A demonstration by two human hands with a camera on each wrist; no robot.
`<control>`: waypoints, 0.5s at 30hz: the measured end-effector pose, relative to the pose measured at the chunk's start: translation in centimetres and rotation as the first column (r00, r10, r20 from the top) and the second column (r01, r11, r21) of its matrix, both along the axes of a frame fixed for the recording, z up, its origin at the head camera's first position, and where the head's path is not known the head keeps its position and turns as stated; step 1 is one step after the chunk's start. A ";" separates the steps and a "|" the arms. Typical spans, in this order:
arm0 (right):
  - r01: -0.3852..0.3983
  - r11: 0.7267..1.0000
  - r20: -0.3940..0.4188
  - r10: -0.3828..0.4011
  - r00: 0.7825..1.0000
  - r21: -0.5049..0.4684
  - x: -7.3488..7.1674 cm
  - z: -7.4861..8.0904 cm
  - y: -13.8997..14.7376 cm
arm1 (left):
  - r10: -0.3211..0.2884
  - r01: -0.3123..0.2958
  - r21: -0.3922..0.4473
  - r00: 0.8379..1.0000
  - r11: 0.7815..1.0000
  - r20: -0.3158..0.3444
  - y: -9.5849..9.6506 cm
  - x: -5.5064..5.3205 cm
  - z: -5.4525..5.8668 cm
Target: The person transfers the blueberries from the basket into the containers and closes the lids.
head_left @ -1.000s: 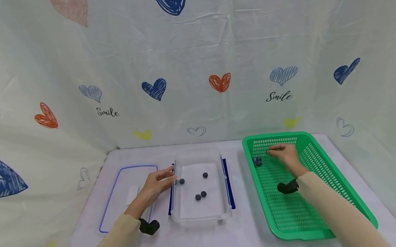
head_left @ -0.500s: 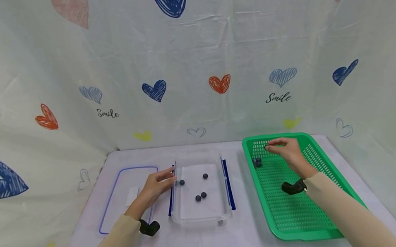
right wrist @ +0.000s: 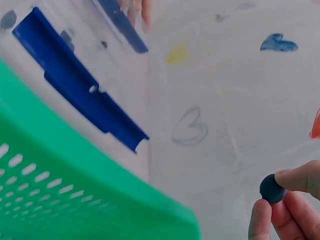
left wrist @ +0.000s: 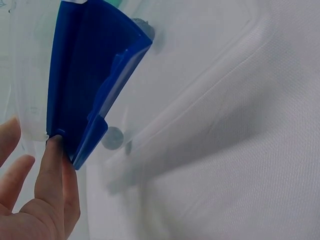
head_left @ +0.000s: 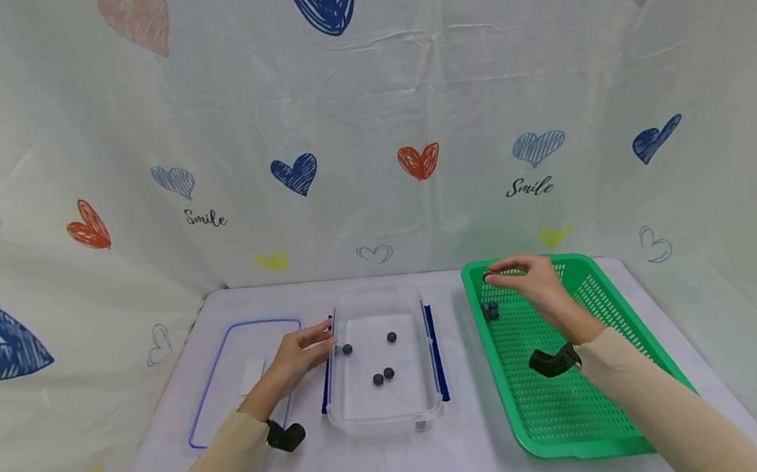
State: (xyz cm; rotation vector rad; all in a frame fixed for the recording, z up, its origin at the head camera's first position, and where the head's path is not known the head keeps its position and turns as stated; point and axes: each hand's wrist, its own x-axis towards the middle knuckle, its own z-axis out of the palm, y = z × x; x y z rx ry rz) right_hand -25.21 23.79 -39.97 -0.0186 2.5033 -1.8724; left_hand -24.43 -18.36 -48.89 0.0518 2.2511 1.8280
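Note:
Thumb and fingertips of my right hand (head_left: 534,283) pinch a dark blueberry (right wrist: 271,190) above the far left corner of the green basket (head_left: 519,429). Below that hand, a small cluster of blueberries (head_left: 492,313) lies against the basket's left wall. My left hand (head_left: 292,361) is at the left side of a clear plastic box (head_left: 388,420), fingers fairly straight. In the left wrist view its fingertips touch the end of the box's blue latch flap (left wrist: 90,75). Several loose blueberries (head_left: 392,337) are spread over the box's floor.
A clear lid with a blue-edged seal (head_left: 208,386) lies left of the box, partly behind the left forearm. Another blue latch flap (head_left: 438,352) hangs out on the box's right side, facing the basket. A heart-printed curtain (head_left: 368,213) stands behind the table.
My right hand has risen and shifted left over the basket with the blueberry, toward its far left corner. My left hand stays at the box's side.

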 end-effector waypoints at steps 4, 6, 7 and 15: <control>-0.048 0.998 -0.027 0.047 0.998 -0.037 0.2 0.3 -1.4 | 0.009 -0.009 0.007 1.000 1.000 0.016 0.0 0.0 -0.2; -0.069 0.997 -0.031 0.068 0.997 -0.042 0.2 0.4 -2.2 | 0.014 -0.014 0.010 1.000 1.000 0.024 0.0 0.0 -0.3; -0.076 0.996 -0.029 0.074 0.997 -0.043 0.1 0.5 -2.6 | 0.021 -0.021 0.012 0.999 1.000 0.031 0.0 0.0 -0.4; -0.189 0.980 -0.042 0.186 0.982 -0.061 0.0 0.5 -5.8 | 0.002 -0.002 0.057 1.000 0.998 0.012 -0.1 -0.3 -0.4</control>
